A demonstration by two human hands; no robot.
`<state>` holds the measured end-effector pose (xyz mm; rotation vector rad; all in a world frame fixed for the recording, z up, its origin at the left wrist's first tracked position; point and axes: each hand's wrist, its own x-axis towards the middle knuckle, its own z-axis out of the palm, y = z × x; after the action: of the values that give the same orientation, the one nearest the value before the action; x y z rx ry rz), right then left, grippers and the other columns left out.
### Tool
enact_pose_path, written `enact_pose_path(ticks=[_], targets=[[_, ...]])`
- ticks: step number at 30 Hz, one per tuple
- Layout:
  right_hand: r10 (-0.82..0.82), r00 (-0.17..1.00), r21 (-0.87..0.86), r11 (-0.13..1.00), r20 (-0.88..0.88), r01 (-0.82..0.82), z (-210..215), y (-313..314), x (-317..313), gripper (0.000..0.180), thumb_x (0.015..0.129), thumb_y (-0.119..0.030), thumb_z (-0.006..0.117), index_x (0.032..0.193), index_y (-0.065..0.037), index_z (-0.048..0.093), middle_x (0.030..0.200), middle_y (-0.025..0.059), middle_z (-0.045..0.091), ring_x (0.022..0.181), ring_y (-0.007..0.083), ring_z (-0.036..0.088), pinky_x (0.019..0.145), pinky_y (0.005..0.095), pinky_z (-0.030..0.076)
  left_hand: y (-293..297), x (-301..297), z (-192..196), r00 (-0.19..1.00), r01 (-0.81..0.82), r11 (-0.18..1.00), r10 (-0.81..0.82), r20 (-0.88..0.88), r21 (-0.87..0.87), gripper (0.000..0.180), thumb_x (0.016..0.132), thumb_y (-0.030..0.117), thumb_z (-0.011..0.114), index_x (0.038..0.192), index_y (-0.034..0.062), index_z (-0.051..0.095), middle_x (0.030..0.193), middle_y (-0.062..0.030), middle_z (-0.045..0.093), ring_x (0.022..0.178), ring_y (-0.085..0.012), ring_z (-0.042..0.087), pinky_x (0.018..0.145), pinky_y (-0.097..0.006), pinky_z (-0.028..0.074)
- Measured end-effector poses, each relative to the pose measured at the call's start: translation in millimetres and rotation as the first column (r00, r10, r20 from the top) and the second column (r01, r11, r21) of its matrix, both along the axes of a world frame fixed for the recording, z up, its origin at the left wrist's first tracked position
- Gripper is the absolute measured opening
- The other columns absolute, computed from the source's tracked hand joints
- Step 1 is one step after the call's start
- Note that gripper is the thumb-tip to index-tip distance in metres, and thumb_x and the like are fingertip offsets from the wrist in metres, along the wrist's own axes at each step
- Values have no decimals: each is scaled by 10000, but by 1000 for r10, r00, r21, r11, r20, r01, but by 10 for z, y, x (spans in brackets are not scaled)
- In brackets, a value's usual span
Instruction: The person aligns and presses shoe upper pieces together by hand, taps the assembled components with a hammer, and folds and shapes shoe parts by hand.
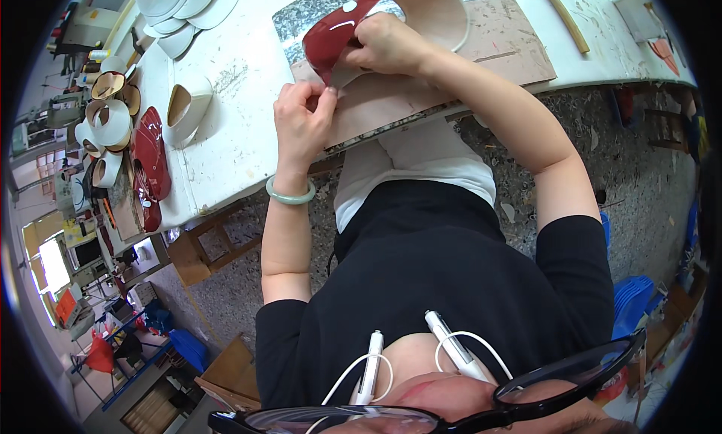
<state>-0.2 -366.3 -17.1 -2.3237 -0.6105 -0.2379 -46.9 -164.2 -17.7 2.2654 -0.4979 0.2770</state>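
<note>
Both left hand [303,123] and right hand [389,44], its elbow bent, pinch the red piece [328,44] at the frame's top centre.

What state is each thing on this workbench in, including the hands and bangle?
Glossy red piece, curved, held in both hands
Left hand, pinching the piece's near tip
Right hand, closed on its edge
Brown board, lying flat
White pieces, overlapping
Curled white piece, unheld
Red pieces, grouped, unheld
Pale green bangle, worn

Glossy red pc [329,44], curved, over brd [519,41]
</note>
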Motion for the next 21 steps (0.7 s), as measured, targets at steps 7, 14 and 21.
enact_pose_path(ticks=[7, 14, 21], targets=[[43, 999, 2, 999, -1, -43, -87, 81, -117, 246, 779, -225, 576, 840, -2, 662, 842, 192, 653, 808, 362, 629, 770, 445, 490, -152, 170, -11, 975, -192, 969, 170, 144, 157, 387, 750, 113, 640, 1088, -51, 547, 971, -164, 599, 824, -278, 589, 760, -350, 484], [88, 985, -47, 994, -148, -96, 97, 151, -222, 362, 755, -324, 710, 892, 3, 641, 923, 156, 601, 905, 339, 591, 822, 409, 481, 9, 366, 0, 949, -57, 977, -10, -316, -205, 541, 750, 44, 614, 1262, -60, 475, 1096, -145, 586, 873, -186, 575, 802, -301, 481], [85, 963, -61, 993, -257, -104, 88, 214, -110, 262, 760, -212, 694, 907, 3, 660, 876, 191, 634, 831, 341, 616, 765, 406, 490, 165, 286, 3, 976, 104, 994, -105, -193, -12, 573, 785, 45, 687, 1307, -6, 456, 1187, -105, 547, 1021, -177, 523, 860, -295, 478]])
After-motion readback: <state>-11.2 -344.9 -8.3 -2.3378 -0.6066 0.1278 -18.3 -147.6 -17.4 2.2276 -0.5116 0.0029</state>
